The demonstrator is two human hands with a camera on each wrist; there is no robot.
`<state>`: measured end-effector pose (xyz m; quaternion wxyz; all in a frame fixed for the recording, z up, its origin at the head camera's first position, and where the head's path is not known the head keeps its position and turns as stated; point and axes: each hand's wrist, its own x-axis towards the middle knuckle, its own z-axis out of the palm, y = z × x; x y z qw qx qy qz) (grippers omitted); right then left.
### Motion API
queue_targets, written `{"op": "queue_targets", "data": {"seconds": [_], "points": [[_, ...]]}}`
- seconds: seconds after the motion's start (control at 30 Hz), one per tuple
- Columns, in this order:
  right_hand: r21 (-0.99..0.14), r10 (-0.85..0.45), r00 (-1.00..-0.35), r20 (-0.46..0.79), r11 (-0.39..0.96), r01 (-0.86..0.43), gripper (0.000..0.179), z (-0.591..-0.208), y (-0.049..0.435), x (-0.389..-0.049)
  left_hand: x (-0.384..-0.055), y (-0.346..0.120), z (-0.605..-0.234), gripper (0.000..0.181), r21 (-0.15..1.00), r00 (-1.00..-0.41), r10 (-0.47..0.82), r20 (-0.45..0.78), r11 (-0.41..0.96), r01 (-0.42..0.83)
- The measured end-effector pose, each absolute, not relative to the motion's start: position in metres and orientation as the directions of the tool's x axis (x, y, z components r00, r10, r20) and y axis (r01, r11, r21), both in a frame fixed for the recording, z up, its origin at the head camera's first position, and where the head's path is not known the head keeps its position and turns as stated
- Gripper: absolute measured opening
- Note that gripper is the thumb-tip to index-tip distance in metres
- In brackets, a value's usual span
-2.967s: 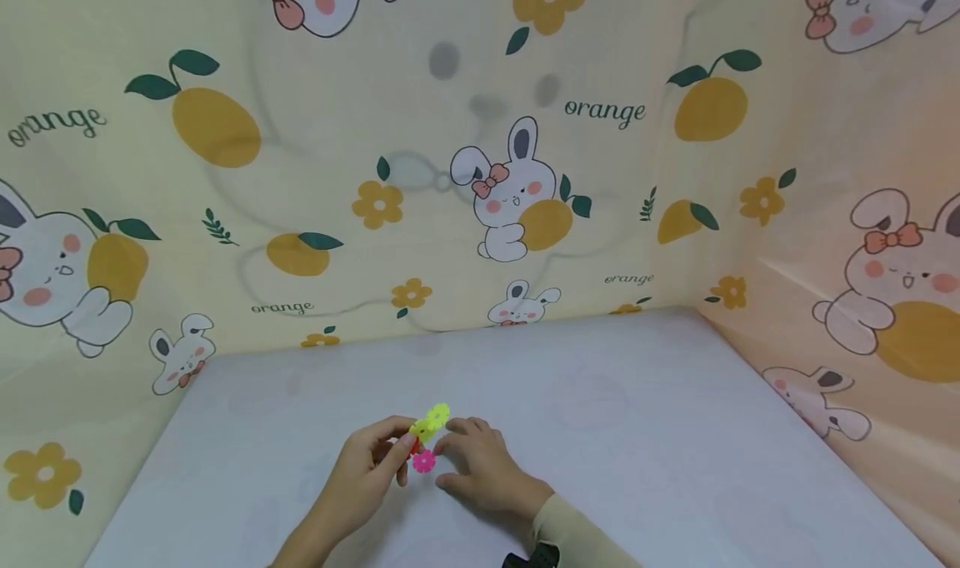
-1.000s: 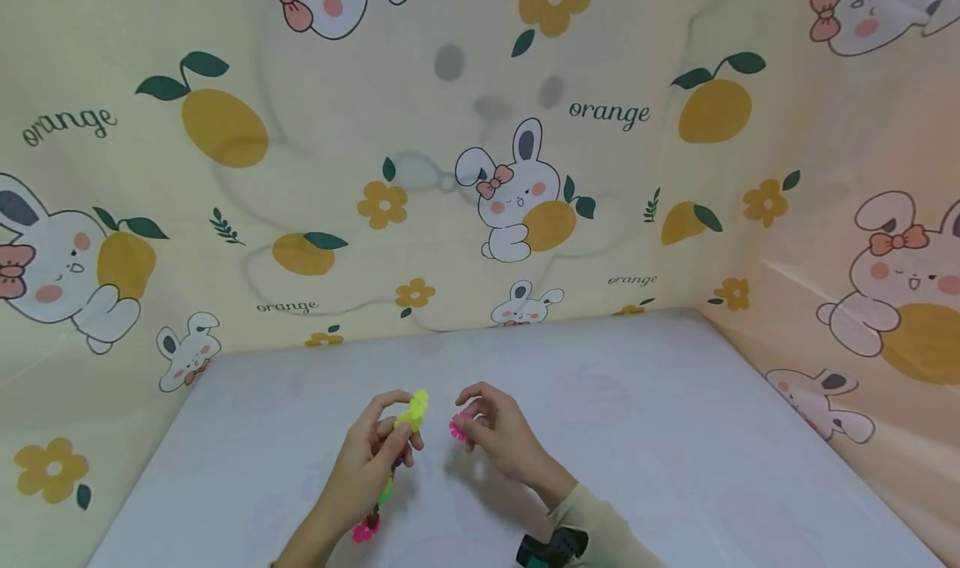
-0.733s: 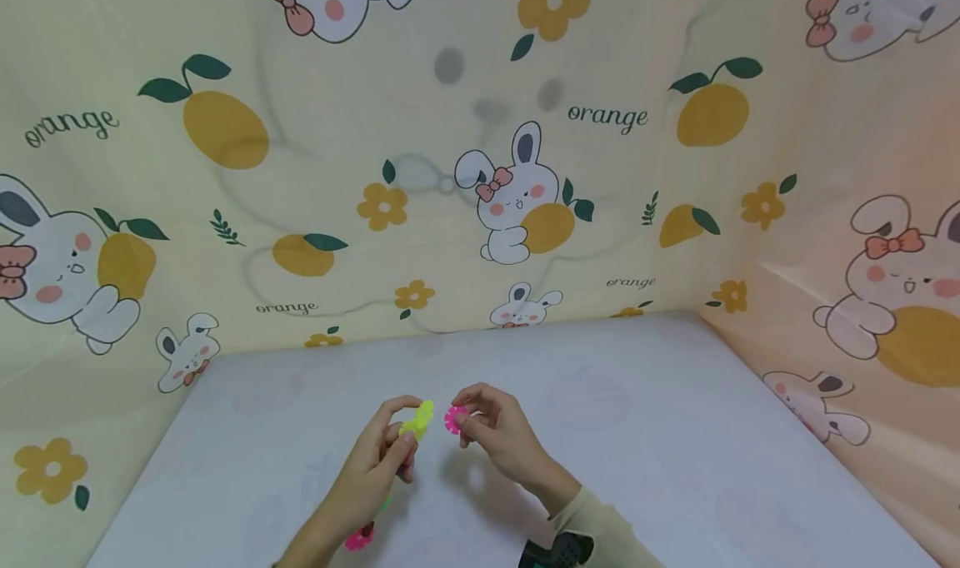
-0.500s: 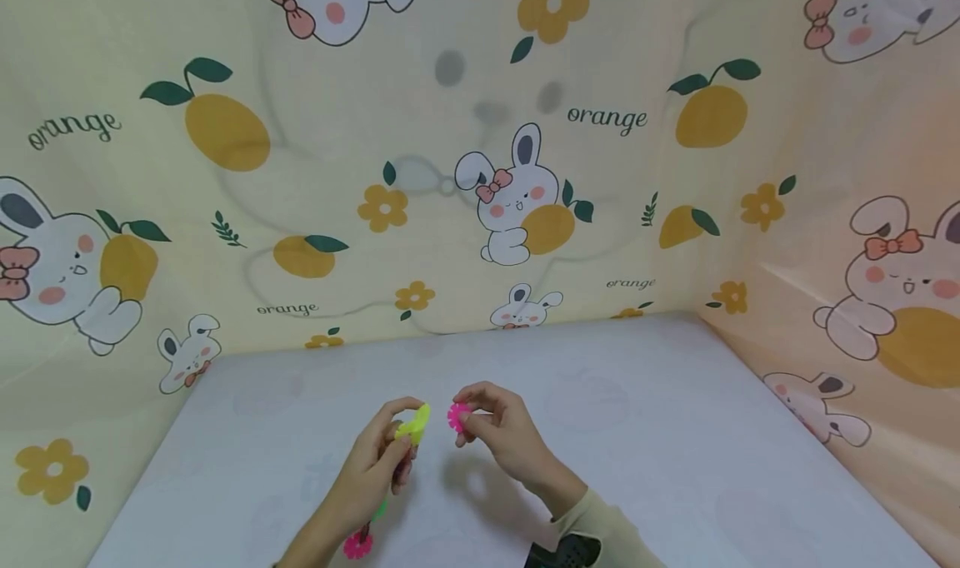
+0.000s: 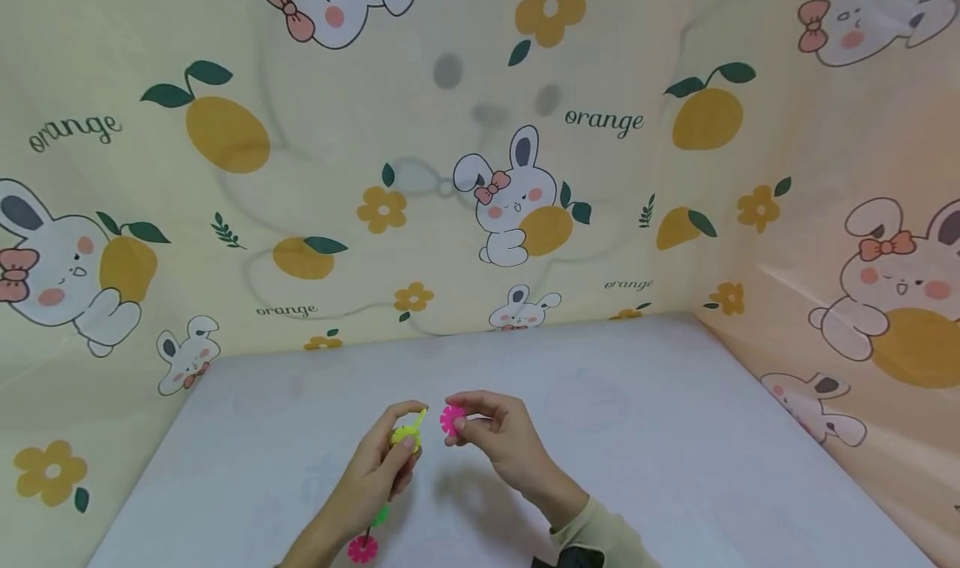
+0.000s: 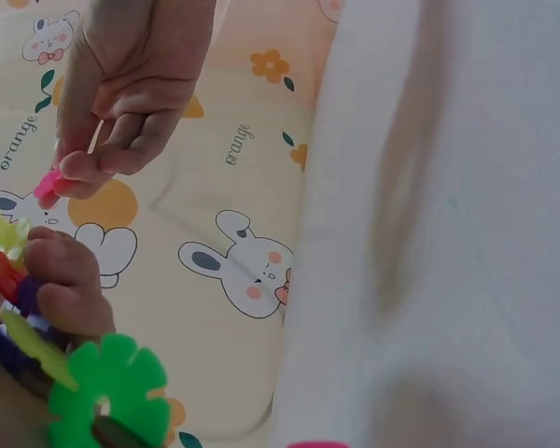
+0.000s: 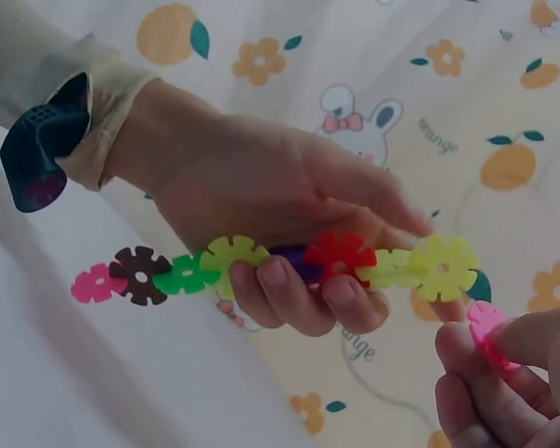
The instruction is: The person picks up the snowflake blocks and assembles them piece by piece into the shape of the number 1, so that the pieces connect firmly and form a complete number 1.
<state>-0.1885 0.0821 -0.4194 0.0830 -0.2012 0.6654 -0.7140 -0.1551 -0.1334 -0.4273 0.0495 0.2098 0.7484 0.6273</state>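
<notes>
My left hand [image 5: 375, 461] grips a chain of interlocking plastic snowflake discs, among them a red disc [image 7: 341, 257], a green disc [image 6: 109, 390] and a brown disc [image 7: 140, 276]. Two yellow discs form the upper end, the outermost yellow disc [image 7: 444, 268] reaching past the fingers. Below the hand hangs the tail, ending in a pink disc [image 5: 363, 549]. Between thumb and fingers my right hand [image 5: 510, 439] pinches a separate pink snowflake disc [image 5: 452, 420]. A small gap parts it from the yellow end. Fingers partly cover the chain's middle.
Both hands are above a white-covered table [image 5: 637, 451]. A cream sheet [image 5: 420, 93] printed with rabbits and oranges rises behind it and along the sides. A dark device [image 5: 577, 556] is strapped at the right wrist.
Three seconds ago the right fingers were spread beside the chain; since one second ago they pinch the pink disc. Lately the chain has turned, its outermost yellow disc now nearly edge-on in the head view.
</notes>
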Motion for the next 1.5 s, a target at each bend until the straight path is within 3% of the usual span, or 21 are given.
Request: {"op": "queue_targets", "data": {"seconds": [0.33, 1.07, 1.5], "points": [[-0.982, -0.39, -0.901, 0.19, -0.083, -0.171, 0.035, -0.416, 0.08, -0.184, -0.155, -0.131, -0.431, 0.03, 0.938, -0.9, 0.368, 0.233, 0.159, 0.307], [-0.921, -0.322, -0.873, 0.367, 0.008, -0.39, 0.031, -0.415, 0.076, -0.176, -0.153, -0.126, -0.433, 0.024, 0.89, -0.926, 0.302, 0.225, 0.322, 0.321], [-0.933, -0.314, -0.893, 0.323, 0.051, -0.356, 0.033, -0.413, 0.075, -0.174, -0.152, -0.126, -0.432, 0.024, 0.873, -0.926, 0.297, 0.233, 0.355, 0.333]]}}
